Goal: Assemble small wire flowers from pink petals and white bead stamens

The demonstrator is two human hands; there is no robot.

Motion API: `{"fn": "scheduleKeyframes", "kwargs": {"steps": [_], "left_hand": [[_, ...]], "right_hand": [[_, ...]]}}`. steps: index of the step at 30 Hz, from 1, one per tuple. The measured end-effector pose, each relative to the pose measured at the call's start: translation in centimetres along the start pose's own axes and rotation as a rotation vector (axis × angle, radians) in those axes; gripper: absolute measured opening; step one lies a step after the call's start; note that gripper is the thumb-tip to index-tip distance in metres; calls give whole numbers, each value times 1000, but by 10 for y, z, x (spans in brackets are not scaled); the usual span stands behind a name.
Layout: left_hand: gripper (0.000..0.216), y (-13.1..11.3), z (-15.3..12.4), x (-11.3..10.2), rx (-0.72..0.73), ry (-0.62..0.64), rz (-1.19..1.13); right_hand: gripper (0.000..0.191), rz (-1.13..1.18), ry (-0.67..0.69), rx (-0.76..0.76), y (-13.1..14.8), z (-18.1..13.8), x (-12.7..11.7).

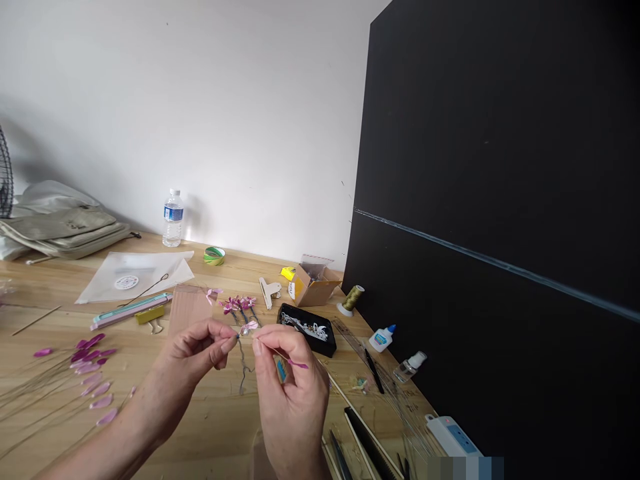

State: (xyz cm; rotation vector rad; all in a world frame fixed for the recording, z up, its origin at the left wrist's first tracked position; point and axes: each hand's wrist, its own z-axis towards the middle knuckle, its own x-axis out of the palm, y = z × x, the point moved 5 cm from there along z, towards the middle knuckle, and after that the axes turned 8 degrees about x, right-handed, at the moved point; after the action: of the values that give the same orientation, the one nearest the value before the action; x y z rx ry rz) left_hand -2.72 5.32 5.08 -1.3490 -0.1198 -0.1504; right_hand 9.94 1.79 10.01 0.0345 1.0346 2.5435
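Observation:
My left hand (pixel 203 350) is closed in a pinch on a small pale-pink artificial flower (pixel 249 327), just below its head. A dark, wrapped wire stem (pixel 243 363) hangs beneath those fingertips. Close beside it, my right hand (pixel 287 383) pinches a thin wire between thumb and forefinger. A magenta petal (pixel 299 365) on a wire shows across the right palm, though its link to the pinched wire is partly hidden. Behind both hands stand several finished-looking pink flowers (pixel 240 305) on dark stems. To the left lie loose pink and purple petals (pixel 103 401) on long thin wires.
A black tray (pixel 325 343) of metal bits, a cardboard box (pixel 316 288), a thread spool (pixel 353 300) and a glue bottle (pixel 383 339) sit at right. Tweezers (pixel 340 457) lie in front. A binder clip (pixel 150 316) and water bottle (pixel 173 223) are leftward; a black panel (pixel 480 200) bounds the right.

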Motion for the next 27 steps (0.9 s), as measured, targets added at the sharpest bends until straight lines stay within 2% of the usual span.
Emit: {"fn": "scheduleKeyframes", "kwargs": {"steps": [14,17,21,27], "left_hand": [[15,1,0,-2,2,-30,-56],[16,4,0,1,-94,-16,-244],[15,12,-1,7,-264,12,-603],[11,18,-7,15,-363,51,-897]], "right_hand": [[18,0,7,11,0,0,0],[16,84,-17,87,-3,0,-3],[9,278,-36,307,-15,1,-7],[7,542,-38,480,-27,1,-1]]}}
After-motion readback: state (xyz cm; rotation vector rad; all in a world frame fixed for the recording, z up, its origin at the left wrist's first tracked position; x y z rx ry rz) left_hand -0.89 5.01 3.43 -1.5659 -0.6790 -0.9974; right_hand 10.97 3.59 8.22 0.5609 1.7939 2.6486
